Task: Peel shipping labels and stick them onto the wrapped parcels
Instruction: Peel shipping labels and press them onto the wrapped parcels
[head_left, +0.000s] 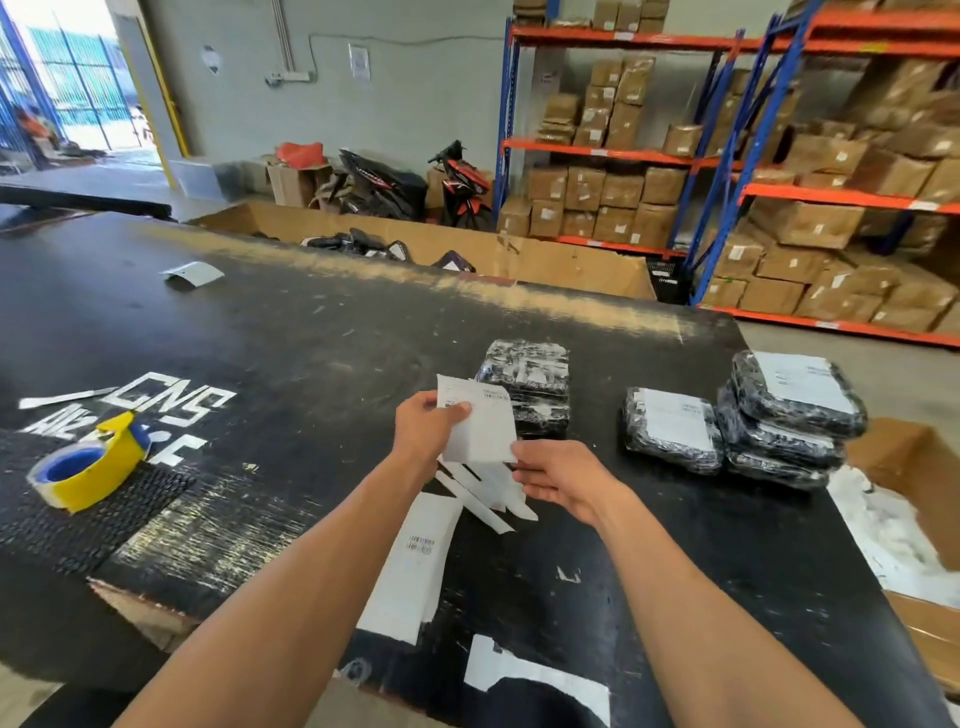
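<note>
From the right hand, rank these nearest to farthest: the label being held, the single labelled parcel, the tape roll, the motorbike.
1. Label, touching the right hand, up-left.
2. Single parcel, to its right.
3. Tape roll, far left on the table.
4. Motorbike, by the back wall.

Scene is evenly and fairly brightly lit, with the open doorway at top left blown out to near white by daylight and only soft, faint shadows cast under the forearms on the black bench. Dull glare is picked up on the scuffed bench surface and on the shiny wrap of the parcels, and white paper is close to clipped. Strong wide-angle distortion is seen at the edges, where shelving uprights are bowed and leaned, and fine print and the far background are rendered soft with slight compression smear.
</note>
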